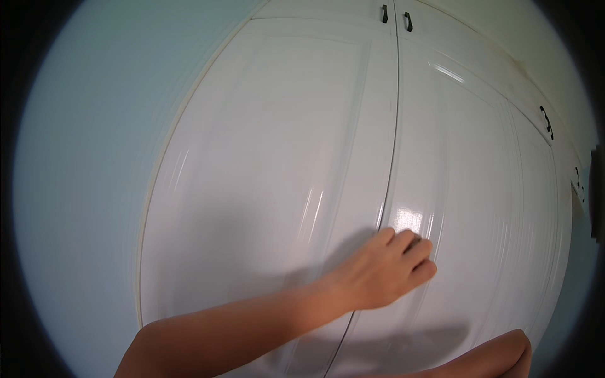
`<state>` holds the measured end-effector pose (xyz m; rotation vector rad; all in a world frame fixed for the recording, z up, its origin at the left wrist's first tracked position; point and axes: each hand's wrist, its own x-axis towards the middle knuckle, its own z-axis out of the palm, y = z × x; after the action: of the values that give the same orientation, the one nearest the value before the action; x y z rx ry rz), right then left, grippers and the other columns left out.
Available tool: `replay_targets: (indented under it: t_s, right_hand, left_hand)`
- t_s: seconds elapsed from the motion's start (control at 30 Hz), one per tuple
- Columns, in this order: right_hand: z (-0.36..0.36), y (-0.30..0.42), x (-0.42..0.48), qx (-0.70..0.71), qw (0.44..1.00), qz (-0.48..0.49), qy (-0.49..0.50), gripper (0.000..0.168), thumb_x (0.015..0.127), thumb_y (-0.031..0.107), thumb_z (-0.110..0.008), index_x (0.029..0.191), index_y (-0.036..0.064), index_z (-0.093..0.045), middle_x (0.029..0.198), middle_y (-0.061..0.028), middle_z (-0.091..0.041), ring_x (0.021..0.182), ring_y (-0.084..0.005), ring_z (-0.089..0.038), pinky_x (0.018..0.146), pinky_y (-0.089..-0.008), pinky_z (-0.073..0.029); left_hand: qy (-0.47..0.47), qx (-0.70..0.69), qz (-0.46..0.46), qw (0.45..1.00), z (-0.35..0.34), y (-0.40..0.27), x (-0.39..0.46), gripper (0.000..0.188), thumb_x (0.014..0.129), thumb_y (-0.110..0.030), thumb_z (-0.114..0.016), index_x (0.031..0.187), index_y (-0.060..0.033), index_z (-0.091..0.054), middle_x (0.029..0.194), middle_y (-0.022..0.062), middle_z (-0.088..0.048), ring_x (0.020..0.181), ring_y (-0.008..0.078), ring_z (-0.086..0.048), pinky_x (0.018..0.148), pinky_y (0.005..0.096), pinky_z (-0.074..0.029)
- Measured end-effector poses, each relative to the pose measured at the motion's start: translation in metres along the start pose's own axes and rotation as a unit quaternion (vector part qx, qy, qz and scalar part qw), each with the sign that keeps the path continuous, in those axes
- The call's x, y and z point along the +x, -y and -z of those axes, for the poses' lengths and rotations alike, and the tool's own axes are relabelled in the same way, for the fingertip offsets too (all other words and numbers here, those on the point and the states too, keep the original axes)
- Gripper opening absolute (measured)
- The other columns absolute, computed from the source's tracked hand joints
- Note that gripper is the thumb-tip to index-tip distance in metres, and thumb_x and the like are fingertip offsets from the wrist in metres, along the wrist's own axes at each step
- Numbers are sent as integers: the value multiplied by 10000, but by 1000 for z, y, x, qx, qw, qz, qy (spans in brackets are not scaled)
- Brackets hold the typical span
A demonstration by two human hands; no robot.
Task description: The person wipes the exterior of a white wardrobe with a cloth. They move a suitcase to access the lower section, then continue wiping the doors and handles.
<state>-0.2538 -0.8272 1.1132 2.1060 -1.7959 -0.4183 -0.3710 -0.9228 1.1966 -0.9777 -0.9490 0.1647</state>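
Observation:
My left hand [390, 271] reaches in from the lower left, its fingers curled against the tall white cabinet doors near the seam between them. It covers part of the left door [279, 141] and of the right door [477, 189]. A small dark patch shows between the fingers; whether it is a handle or shadow I cannot tell, and what the fingers grip is hidden. Both doors look closed, with only a thin dark line between them. My right hand is out of view; only the bent right arm shows at the lower right.
Above the tall doors are smaller ones with black handles, one at the left [384, 14] and one at the right [408, 22]. More black handles [547, 123] follow at the far right. A pale blue wall [80, 189] borders the cabinet on the left. A dark object [597, 193] stands at the right rim.

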Motion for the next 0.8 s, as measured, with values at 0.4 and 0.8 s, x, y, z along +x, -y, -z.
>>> replay_targets:
  t_s: [0.4,0.8]
  right_hand:
    - [25,3,15,-102,994,5,49,149,720,231,-560,682,95,-515,672,-22,-484,673,-182,-531,542,-311,-428]
    - [-4,15,24,-8,997,60,37,134,739,210,-557,688,94,-516,674,-30,-485,668,-193,-533,514,-323,-416]
  left_hand:
    - [14,67,35,997,64,-12,-90,287,706,-72,-685,954,-92,-542,1062,110,-571,728,251,-561,527,327,-499]
    - [-56,151,314,936,66,89,-71,325,760,-89,-711,990,-61,-482,1030,121,-489,812,276,-572,523,345,-483]
